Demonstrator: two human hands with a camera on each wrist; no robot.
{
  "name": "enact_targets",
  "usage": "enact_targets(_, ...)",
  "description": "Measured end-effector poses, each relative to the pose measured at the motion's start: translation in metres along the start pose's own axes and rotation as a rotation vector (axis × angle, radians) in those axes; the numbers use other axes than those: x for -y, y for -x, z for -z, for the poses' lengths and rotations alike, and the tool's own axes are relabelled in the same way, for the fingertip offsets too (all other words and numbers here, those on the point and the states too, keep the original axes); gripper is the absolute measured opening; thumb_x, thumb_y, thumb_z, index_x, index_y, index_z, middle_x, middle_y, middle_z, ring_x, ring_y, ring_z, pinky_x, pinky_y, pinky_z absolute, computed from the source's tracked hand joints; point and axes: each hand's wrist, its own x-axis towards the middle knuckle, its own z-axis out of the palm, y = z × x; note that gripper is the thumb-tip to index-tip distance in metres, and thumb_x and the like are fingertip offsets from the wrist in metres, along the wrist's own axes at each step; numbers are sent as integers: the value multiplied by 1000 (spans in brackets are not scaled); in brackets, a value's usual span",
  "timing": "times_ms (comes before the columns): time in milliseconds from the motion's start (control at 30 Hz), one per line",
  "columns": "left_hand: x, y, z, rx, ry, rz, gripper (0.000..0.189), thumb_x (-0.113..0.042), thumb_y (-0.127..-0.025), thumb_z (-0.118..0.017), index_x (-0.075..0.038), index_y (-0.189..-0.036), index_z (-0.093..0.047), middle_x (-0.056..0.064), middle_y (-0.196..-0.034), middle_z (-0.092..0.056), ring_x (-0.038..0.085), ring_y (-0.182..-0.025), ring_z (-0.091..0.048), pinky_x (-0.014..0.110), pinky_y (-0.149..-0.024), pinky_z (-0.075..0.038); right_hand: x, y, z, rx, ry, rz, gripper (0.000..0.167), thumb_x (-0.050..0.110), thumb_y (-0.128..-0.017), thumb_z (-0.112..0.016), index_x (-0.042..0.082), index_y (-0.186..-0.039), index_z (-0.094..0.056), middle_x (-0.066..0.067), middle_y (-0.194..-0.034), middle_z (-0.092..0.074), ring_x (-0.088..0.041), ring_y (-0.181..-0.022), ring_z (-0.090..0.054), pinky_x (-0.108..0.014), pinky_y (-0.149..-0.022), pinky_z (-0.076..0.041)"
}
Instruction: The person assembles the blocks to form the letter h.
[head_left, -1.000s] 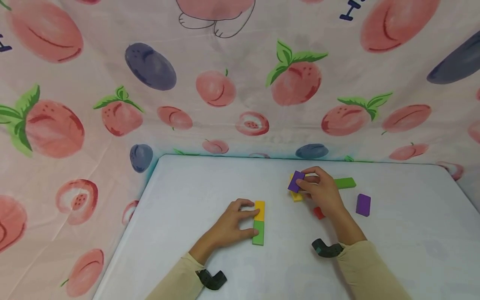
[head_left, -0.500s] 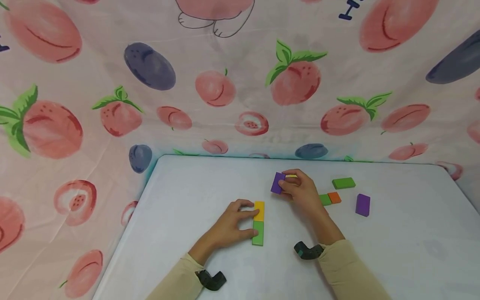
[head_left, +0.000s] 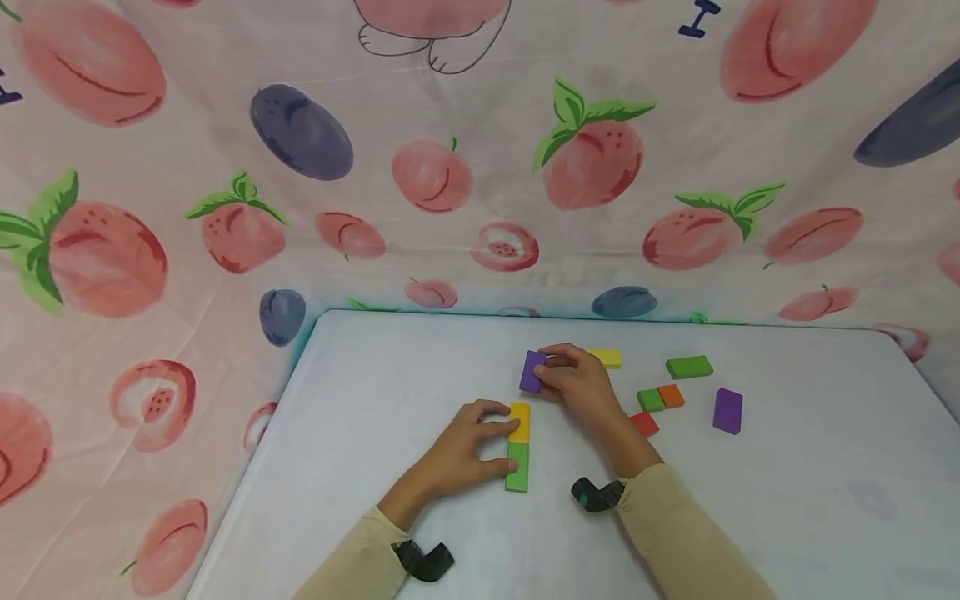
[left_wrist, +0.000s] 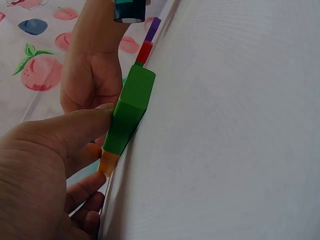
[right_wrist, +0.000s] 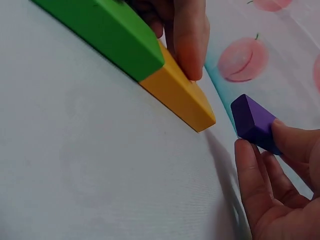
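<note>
My left hand [head_left: 461, 450] rests at the left side of two blocks lying end to end on the white table. Its index fingertip touches the yellow block [head_left: 520, 413] and its thumb touches the green block [head_left: 517, 468] in front of it. Thumb and fingers of my right hand [head_left: 581, 385] pinch a purple block [head_left: 532, 372] beyond the yellow block's far end. In the right wrist view this purple block [right_wrist: 252, 122] is held apart from the yellow block [right_wrist: 180, 97], with a gap between them.
To the right lie another yellow block [head_left: 607, 358], a green block [head_left: 689, 367], a small green block [head_left: 651, 401] against an orange one [head_left: 671, 396], a red one [head_left: 644, 424] and a second purple block [head_left: 727, 411]. A fruit-patterned cloth [head_left: 360, 117] hangs behind the table [head_left: 375, 358].
My right hand has carried the purple block leftward, from above the loose blocks to beyond the row, uncovering the small green, orange and red blocks. My left hand has stayed in place.
</note>
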Motion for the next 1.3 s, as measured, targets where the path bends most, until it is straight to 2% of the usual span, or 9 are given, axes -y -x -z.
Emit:
enact_targets(200, 0, 0, 0, 0, -5, -7, 58, -39, -88, -77, -19, -141, -63, -2, -150, -49, 20, -142, -41, 46, -117, -39, 1, -7, -5, -5, 63, 12, 36, 19, -96, -73, 15, -131, -66, -15, -126, -62, -25, -100, -68, -31, -81, -62)
enact_targets(367, 1, 0, -1, 0, -11, -4, 58, -39, -89, -77, -20, -141, -64, -3, -150, -49, 20, -142, -40, 46, -117, -39, -2, -11, -9, -24, 101, -13, 35, 16, -94, -74, 14, -129, -68, -15, -125, -64, -22, -94, -69, -29, -79, -62)
enact_targets(533, 2, 0, -1, -2, -7, -6, 58, -39, -88, -78, -20, -141, -64, -3, -150, -49, 20, -142, -40, 46, -117, -39, -8, -15, -10, -18, 147, -37, 34, 19, -95, -73, 16, -128, -68, -13, -125, -65, -21, -94, -68, -28, -80, -62)
enact_targets(1033, 0, -1, 0, 4, 3, 7, 58, -40, -88, -77, -20, -141, -64, -3, -150, -49, 20, -142, -39, 47, -118, -39, -8, -16, -8, 25, 229, -4, 31, 25, -96, -73, 18, -126, -68, -11, -121, -67, -20, -92, -68, -27, -79, -61)
enact_targets(1300, -2, 0, 1, 4, 9, 13, 58, -41, -89, -76, -20, -141, -63, -3, -150, -49, 20, -142, -40, 48, -117, -39, -10, -18, -6, 50, 283, 39, 31, 26, -96, -72, 15, -125, -66, -11, -114, -67, -18, -88, -68, -27, -76, -61)
